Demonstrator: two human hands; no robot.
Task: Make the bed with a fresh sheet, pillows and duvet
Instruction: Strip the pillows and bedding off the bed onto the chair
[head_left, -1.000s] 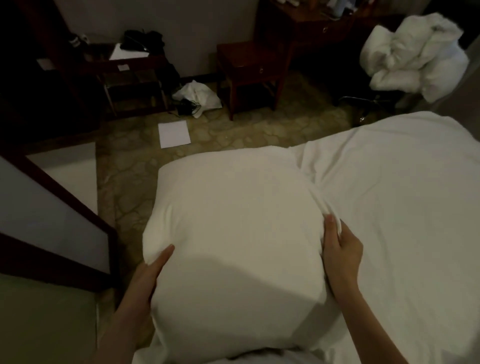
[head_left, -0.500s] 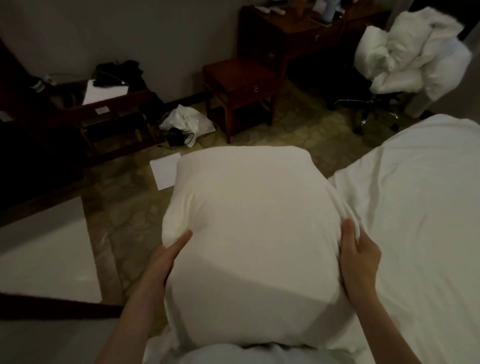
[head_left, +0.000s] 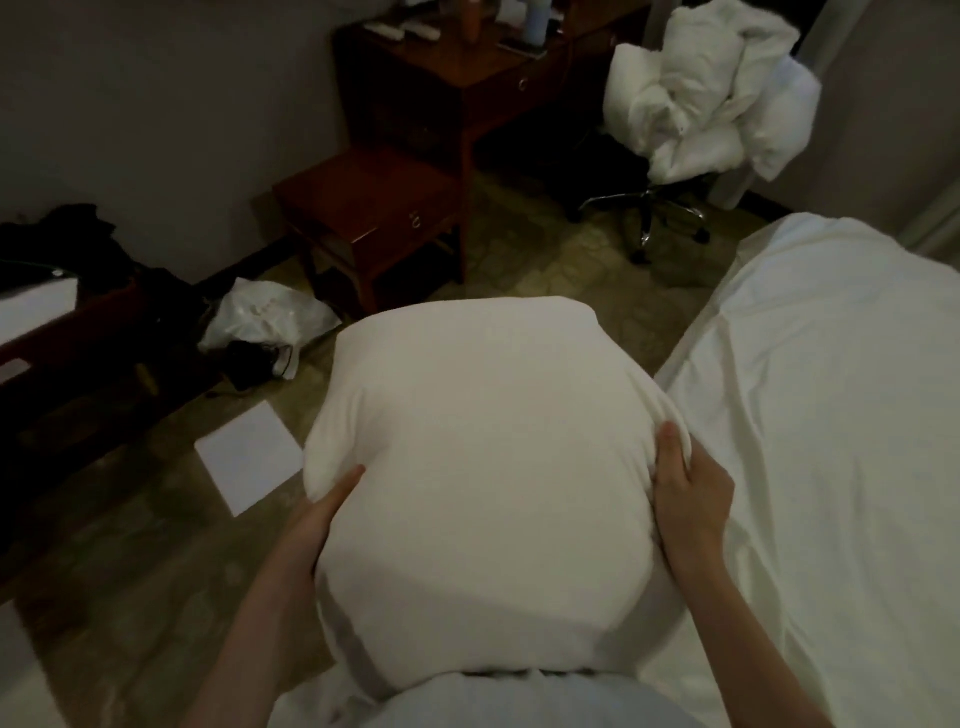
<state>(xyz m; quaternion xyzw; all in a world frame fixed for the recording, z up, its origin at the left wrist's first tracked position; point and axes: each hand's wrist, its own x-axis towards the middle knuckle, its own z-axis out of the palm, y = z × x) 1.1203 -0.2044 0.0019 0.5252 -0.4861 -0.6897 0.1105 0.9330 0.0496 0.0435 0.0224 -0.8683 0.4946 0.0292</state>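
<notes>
In the centre of the frame a plump white pillow in a smooth cotton case (head_left: 483, 483) is held up in front of the body, above the patterned floor and just left of the bed with a white fitted sheet (head_left: 831, 441), which fills the right side of the picture. I think it is held from both sides like this so that the filling settles evenly in the case and the pillow can then be carried to its place on the bed; this is my judgement only. The left hand (head_left: 324, 512) lies against the left edge of the pillow at lower centre-left, its thumb on the front face; the other fingers are behind the pillow, so I cannot tell if they are spread or together. The right hand (head_left: 685, 499) presses on the right edge, with the fingers close together and curled into the fabric, which makes small folds there, while the thumb lies on the front. Both forearms rise from the bottom of the frame and squeeze slightly inward. At upper right a crumpled white duvet (head_left: 717, 98) is heaped on a black swivel office chair with chrome legs (head_left: 649, 208), probably waiting for its turn. A flat white paper sheet (head_left: 249, 457) lies on the floor at left
</notes>
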